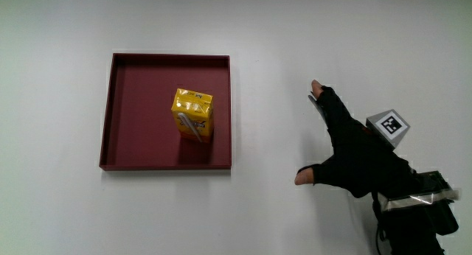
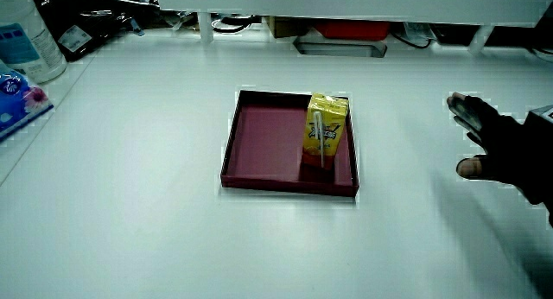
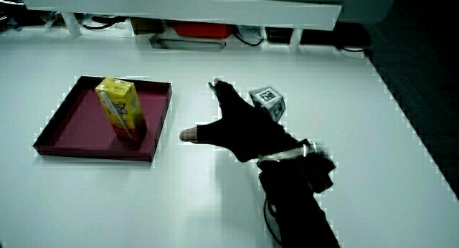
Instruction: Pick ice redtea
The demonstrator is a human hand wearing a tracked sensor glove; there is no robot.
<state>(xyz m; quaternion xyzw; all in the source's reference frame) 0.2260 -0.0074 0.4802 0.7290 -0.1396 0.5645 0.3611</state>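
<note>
Reaching for the yellow drink box with an open hand.

From above, the ice redtea box (image 1: 193,113) stands in the dark red tray (image 1: 133,133) on the white desk (image 1: 295,34). The hand (image 1: 354,155) is over the bare desk beside the tray, fingers spread, holding nothing. In a side view the box (image 2: 325,129) has a straw stuck on its front; it looks light and a bit squishy, so I would take it gently by its two flat sides. In a side view the box's (image 3: 122,107) writing is too small to read.
</note>
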